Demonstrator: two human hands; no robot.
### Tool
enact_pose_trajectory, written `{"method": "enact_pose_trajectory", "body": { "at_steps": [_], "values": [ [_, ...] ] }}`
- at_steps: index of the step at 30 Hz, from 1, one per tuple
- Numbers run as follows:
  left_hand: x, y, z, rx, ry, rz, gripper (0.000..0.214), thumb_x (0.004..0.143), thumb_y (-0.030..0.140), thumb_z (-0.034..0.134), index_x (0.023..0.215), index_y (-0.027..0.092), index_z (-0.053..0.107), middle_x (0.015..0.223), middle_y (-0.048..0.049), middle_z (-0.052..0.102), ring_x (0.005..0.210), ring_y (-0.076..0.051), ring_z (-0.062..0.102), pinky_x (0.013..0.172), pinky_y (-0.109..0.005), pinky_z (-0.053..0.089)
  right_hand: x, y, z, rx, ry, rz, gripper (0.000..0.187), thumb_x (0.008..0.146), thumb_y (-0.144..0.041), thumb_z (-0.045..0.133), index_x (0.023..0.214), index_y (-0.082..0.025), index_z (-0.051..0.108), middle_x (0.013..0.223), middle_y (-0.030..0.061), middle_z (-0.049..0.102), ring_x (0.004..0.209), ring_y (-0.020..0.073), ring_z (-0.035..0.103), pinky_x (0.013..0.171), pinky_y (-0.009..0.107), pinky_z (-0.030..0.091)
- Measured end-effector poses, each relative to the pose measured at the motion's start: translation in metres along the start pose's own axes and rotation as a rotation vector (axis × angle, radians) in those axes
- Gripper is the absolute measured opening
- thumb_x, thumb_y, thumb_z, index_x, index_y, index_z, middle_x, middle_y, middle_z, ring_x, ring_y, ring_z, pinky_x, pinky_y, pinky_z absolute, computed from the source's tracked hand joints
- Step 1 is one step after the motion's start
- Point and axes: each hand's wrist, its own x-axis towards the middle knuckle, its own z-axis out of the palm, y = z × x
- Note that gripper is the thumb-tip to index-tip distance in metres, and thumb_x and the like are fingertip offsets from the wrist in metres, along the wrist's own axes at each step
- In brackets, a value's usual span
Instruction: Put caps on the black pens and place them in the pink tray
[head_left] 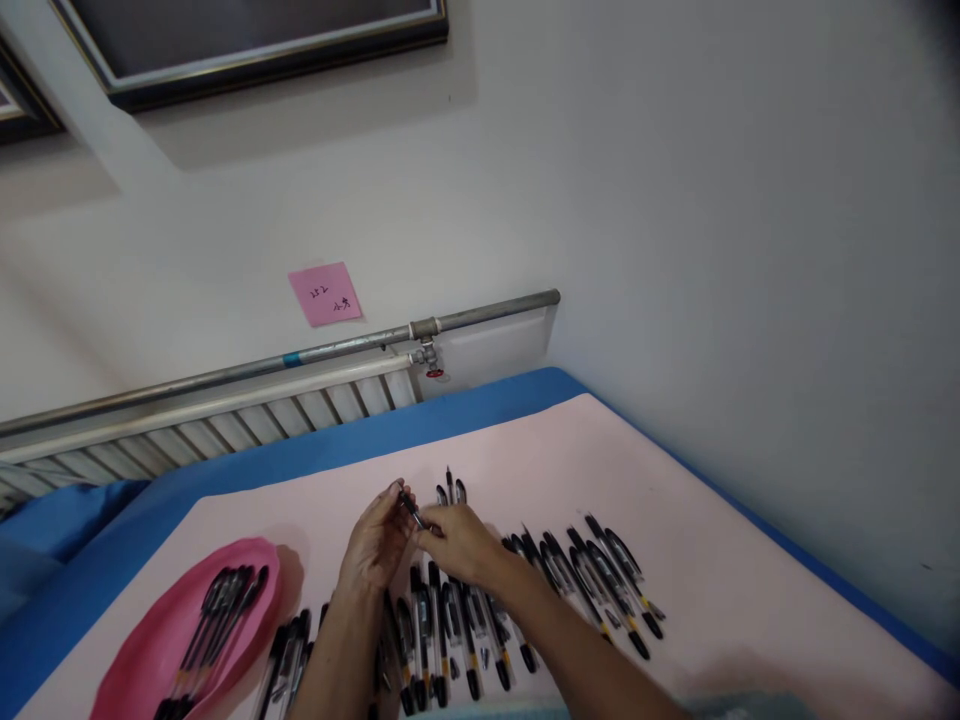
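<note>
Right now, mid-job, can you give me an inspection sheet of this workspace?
Surface: pink sheet lying flat over a blue table cover.
Job's things: black pen pinched between both hands; rows of black pens side by side on the sheet; more pens in a pink tray at the left.
Clutter: nothing seen.
Grippers: left hand and right hand meet above the rows, both shut on the pen.
Cables: nothing seen.
Surroundings: white wall with a pink sticky note, metal pipe with a red valve, radiator, dark picture frame.
</note>
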Motion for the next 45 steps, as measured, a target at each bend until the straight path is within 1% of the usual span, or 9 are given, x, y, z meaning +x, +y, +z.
{"method": "enact_pose_trajectory", "body": {
  "at_steps": [5, 10, 14, 21, 27, 30, 33, 37, 45],
  "values": [
    [-0.005, 0.001, 0.004, 0.045, -0.015, -0.021, 0.009, 0.076, 0.009, 0.054, 0.077, 0.010, 0.063, 0.064, -0.0049, 0.064, 0.059, -0.011, 0.061, 0.057, -0.020, 0.050, 0.001, -0.007, 0.013, 0.119, 0.007, 0.099, 0.016, 0.072, -0.019, 0.049, 0.057, -0.015, 0.051, 0.054, -0.0039, 0.046, 0.052, 0.0083, 0.041, 0.049, 0.019, 0.026],
    [-0.010, 0.005, 0.008, 0.046, -0.044, -0.038, 0.012, 0.078, 0.012, 0.050, 0.079, 0.010, 0.063, 0.065, -0.0050, 0.063, 0.059, -0.011, 0.060, 0.057, -0.022, 0.050, 0.001, -0.009, 0.012, 0.161, -0.012, 0.111, 0.019, 0.073, -0.020, 0.048, 0.054, -0.015, 0.048, 0.053, -0.0041, 0.046, 0.054, 0.0084, 0.043, 0.050, 0.019, 0.028],
    [-0.010, 0.006, 0.009, 0.084, -0.037, 0.028, 0.012, 0.077, 0.018, 0.054, 0.076, 0.010, 0.062, 0.064, -0.0049, 0.062, 0.058, -0.011, 0.059, 0.057, -0.023, 0.050, 0.001, -0.009, 0.010, 0.151, 0.009, 0.099, 0.020, 0.072, -0.020, 0.049, 0.052, -0.015, 0.047, 0.054, -0.0039, 0.044, 0.057, 0.0090, 0.042, 0.052, 0.019, 0.028],
    [-0.007, -0.002, 0.006, 0.065, 0.007, 0.017, 0.004, 0.073, 0.013, 0.059, 0.072, 0.011, 0.061, 0.065, -0.0034, 0.063, 0.058, -0.010, 0.059, 0.056, -0.021, 0.049, 0.001, -0.013, 0.015, 0.185, 0.059, 0.121, 0.015, 0.070, -0.017, 0.049, 0.055, -0.015, 0.048, 0.058, -0.0034, 0.046, 0.057, 0.0090, 0.042, 0.053, 0.020, 0.028],
    [-0.009, -0.001, 0.006, 0.099, -0.055, 0.014, 0.008, 0.073, 0.018, 0.060, 0.076, 0.011, 0.063, 0.068, -0.0051, 0.065, 0.063, -0.013, 0.061, 0.060, -0.024, 0.049, 0.001, -0.011, 0.014, 0.229, 0.016, 0.135, 0.017, 0.072, -0.018, 0.048, 0.056, -0.015, 0.050, 0.052, -0.0045, 0.045, 0.053, 0.0085, 0.042, 0.051, 0.020, 0.028],
    [-0.009, 0.003, 0.006, 0.149, -0.022, 0.022, 0.020, 0.072, 0.028, 0.062, 0.079, 0.010, 0.063, 0.073, -0.0072, 0.066, 0.067, -0.015, 0.062, 0.062, -0.026, 0.049, 0.001, -0.011, 0.012, 0.209, 0.018, 0.124, 0.018, 0.073, -0.019, 0.048, 0.056, -0.015, 0.050, 0.053, -0.0039, 0.047, 0.055, 0.0090, 0.044, 0.051, 0.020, 0.028],
    [-0.007, 0.004, 0.003, 0.220, 0.009, 0.077, 0.026, 0.064, 0.035, 0.068, 0.071, 0.011, 0.062, 0.064, -0.0044, 0.064, 0.059, -0.014, 0.060, 0.056, -0.025, 0.046, 0.001, -0.011, 0.011, 0.142, 0.013, 0.080, 0.017, 0.073, -0.019, 0.048, 0.058, -0.015, 0.052, 0.057, -0.0031, 0.050, 0.057, 0.0092, 0.044, 0.052, 0.019, 0.029],
    [-0.004, 0.004, -0.003, 0.298, -0.048, 0.133, 0.025, 0.055, 0.031, 0.074, 0.057, 0.012, 0.057, 0.053, 0.0000, 0.060, 0.051, -0.010, 0.055, 0.053, -0.022, 0.043, 0.000, -0.009, 0.010, 0.087, -0.019, 0.067, 0.016, 0.074, -0.018, 0.046, 0.060, -0.015, 0.054, 0.053, -0.0036, 0.048, 0.054, 0.0093, 0.042, 0.051, 0.020, 0.027],
    [-0.008, 0.007, -0.001, 0.356, -0.104, 0.116, 0.031, 0.058, 0.036, 0.070, 0.075, 0.011, 0.064, 0.067, -0.0049, 0.065, 0.063, -0.015, 0.060, 0.062, -0.027, 0.046, 0.001, -0.006, 0.012, 0.070, -0.010, 0.057, 0.017, 0.073, -0.017, 0.046, 0.058, -0.015, 0.054, 0.062, -0.0015, 0.053, 0.059, 0.0100, 0.045, 0.054, 0.020, 0.029]
  ]
}}
